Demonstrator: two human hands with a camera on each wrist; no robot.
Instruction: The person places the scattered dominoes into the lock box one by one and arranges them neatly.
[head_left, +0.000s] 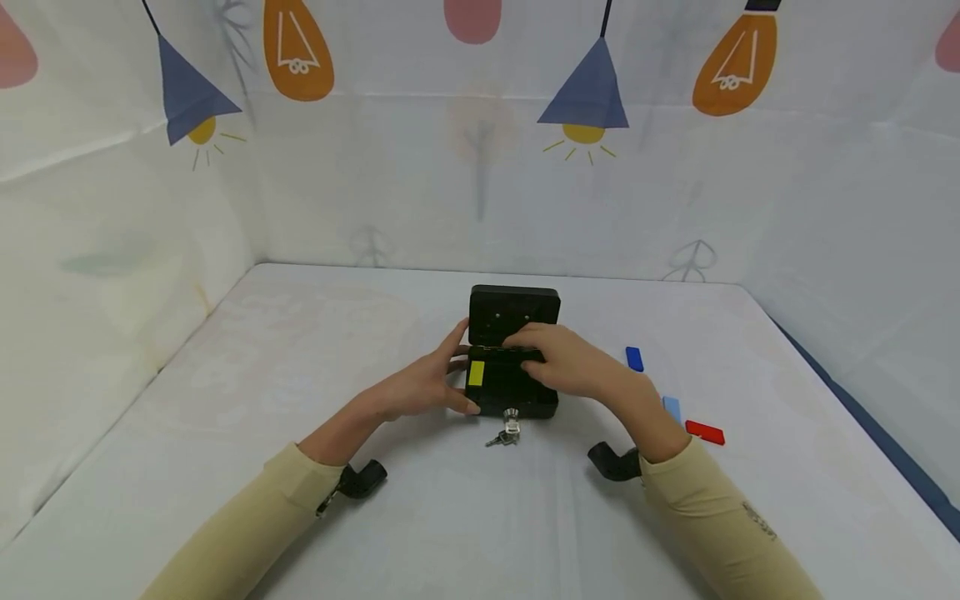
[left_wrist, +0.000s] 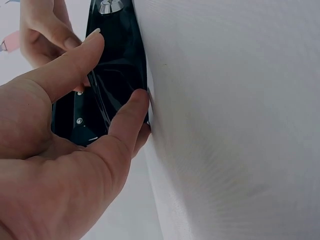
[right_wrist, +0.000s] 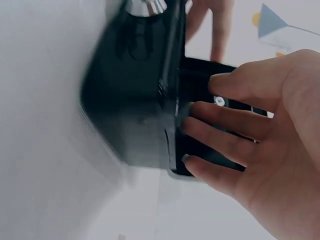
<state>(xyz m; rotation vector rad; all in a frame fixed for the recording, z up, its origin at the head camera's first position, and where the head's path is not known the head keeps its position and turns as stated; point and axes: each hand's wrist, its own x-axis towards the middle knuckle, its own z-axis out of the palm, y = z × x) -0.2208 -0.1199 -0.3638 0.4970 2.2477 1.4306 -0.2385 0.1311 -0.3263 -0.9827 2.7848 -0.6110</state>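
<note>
A black lockable cash box (head_left: pixel 536 409) stands on the table with its lid (head_left: pixel 517 302) raised at the back. A silver lock (head_left: pixel 512 417) with keys (head_left: pixel 497 439) sits at its front. Inside, on the left, lies a yellow block (head_left: pixel 477 373). My left hand (head_left: pixel 431 383) holds the box's left end, thumb at the front corner and fingers toward the back. My right hand (head_left: pixel 566 358) reaches over the right side, fingertips dipping inside the box. Nothing shows between the right fingers (right_wrist: pixel 225 137) in the right wrist view; their tips are partly hidden by the wall.
To the right on the white table lie a dark blue block (head_left: pixel 634 359), a light blue block (head_left: pixel 671 408) and a red block (head_left: pixel 705 432), near my right forearm. White curtain walls with printed lamps surround the table at the back and sides.
</note>
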